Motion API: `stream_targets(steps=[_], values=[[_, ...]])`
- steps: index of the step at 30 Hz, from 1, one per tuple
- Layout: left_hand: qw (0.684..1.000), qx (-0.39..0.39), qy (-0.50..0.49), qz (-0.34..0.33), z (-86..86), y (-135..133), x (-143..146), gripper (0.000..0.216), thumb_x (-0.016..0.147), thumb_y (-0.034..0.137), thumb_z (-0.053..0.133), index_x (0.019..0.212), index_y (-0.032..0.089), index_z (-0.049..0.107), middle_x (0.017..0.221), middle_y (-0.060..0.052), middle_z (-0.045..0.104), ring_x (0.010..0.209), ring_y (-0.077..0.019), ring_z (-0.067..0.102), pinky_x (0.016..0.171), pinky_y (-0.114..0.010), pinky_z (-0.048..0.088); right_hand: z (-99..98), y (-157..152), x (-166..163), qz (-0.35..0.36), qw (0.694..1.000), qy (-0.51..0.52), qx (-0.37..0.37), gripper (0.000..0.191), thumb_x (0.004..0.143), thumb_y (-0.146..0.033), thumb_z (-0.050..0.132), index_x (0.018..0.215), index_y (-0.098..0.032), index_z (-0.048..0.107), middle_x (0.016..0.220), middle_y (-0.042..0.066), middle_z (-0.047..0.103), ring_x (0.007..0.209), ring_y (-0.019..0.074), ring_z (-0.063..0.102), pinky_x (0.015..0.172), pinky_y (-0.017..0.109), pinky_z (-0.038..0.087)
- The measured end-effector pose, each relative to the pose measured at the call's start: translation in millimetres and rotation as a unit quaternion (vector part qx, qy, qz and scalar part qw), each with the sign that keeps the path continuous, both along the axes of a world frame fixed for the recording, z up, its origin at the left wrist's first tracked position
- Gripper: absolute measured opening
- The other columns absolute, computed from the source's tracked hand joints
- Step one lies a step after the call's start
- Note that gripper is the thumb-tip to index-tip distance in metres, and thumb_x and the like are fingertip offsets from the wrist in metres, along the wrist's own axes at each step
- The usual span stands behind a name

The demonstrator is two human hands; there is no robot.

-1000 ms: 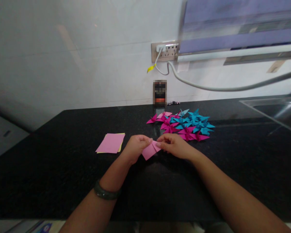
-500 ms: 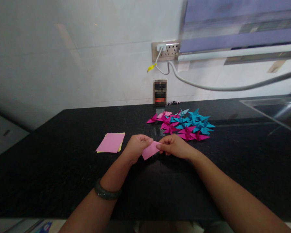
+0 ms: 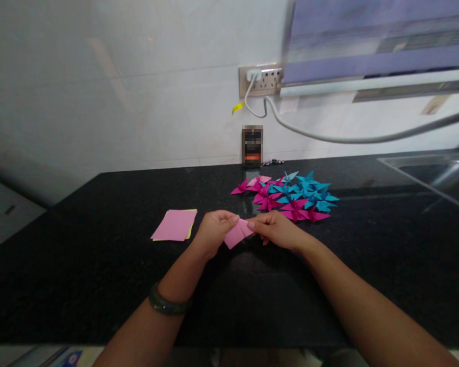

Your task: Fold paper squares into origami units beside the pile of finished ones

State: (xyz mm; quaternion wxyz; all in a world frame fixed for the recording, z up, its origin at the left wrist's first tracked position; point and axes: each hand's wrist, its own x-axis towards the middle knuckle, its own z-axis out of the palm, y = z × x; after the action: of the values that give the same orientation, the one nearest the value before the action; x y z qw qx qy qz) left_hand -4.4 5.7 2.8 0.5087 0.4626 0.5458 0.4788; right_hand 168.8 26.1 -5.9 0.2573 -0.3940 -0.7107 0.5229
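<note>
A small folded piece of pink paper [image 3: 235, 236] is held between my two hands above the dark counter. My left hand [image 3: 216, 232] pinches its left side, thumb on top. At its upper right corner, the thumb and fingers of my right hand [image 3: 273, 228] are closed on it. A crease or slit shows in the paper near my right thumb. Just beyond my right hand lie several folded paper cranes, magenta [image 3: 268, 198] and blue [image 3: 309, 189]. To the left of my left hand is a stack of square paper [image 3: 175, 225], pink on top with yellow beneath.
Against the wall stands a phone-like upright object [image 3: 253, 147], its front blurred out. A beaded string [image 3: 274, 162] lies beside it. A sink [image 3: 443, 176] is set into the counter [image 3: 99, 285] at the right. A white cable [image 3: 329, 137] runs along the wall from the socket [image 3: 265, 79].
The pink paper has turned slightly in my hands, and a crease or slit now shows near my right thumb. Both hands have shifted only a little and still grip it.
</note>
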Motion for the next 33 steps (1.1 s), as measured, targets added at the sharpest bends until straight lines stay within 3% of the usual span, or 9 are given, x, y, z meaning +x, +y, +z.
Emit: stream_targets(steps=[3,10,17,24,33], values=[[1.000,-0.003,-0.013,-0.005,-0.7,-0.1,0.1,0.025,0.053,0.034,0.071,0.061,0.011,0.063,0.052,0.000,0.057,0.047,-0.0090,0.046,0.048,-0.022,0.034,-1.0,0.2,0.1,0.004,1.000,-0.005,0.011,0.035,0.078,-0.041,0.050,0.096,-0.016,0.066,0.060,-0.002,0.051,0.047,0.0048,0.043,0.041,0.016,0.042],[1.000,-0.016,-0.008,-0.007,1.5,-1.2,1.2,0.025,0.053,0.033,0.071,0.060,0.011,0.062,0.052,0.000,0.057,0.046,-0.0089,0.046,0.047,-0.022,0.034,1.5,0.9,0.1,0.007,1.000,-0.015,0.001,0.031,0.078,-0.038,0.048,0.081,-0.013,0.066,0.061,0.000,0.053,0.046,0.0049,0.045,0.041,0.016,0.042],[1.000,-0.020,0.006,-0.021,0.0,-1.2,0.1,0.024,0.056,0.033,0.069,0.062,0.011,0.061,0.053,0.000,0.057,0.047,-0.0091,0.047,0.047,-0.022,0.034,-0.2,2.0,1.0,0.017,1.000,-0.017,0.011,0.028,0.079,-0.036,0.048,0.080,-0.012,0.064,0.061,-0.001,0.052,0.046,0.0046,0.045,0.042,0.017,0.041],[0.999,-0.019,0.026,-0.032,-0.3,-1.4,-1.4,0.026,0.057,0.035,0.068,0.060,0.012,0.059,0.051,0.002,0.054,0.044,-0.0082,0.044,0.045,-0.022,0.032,3.5,0.7,1.9,0.031,0.999,-0.016,-0.015,0.029,0.080,-0.034,0.045,0.062,-0.013,0.052,0.056,-0.002,0.049,0.042,0.0039,0.043,0.040,0.016,0.038],[0.997,-0.015,0.055,-0.047,1.4,-1.9,-1.7,0.027,0.058,0.036,0.068,0.063,0.011,0.061,0.054,0.001,0.055,0.047,-0.0083,0.045,0.048,-0.022,0.033,0.7,2.4,2.6,0.039,0.999,-0.030,0.011,0.030,0.080,-0.035,0.044,0.060,-0.014,0.050,0.056,-0.002,0.048,0.042,0.0048,0.045,0.040,0.016,0.038]])
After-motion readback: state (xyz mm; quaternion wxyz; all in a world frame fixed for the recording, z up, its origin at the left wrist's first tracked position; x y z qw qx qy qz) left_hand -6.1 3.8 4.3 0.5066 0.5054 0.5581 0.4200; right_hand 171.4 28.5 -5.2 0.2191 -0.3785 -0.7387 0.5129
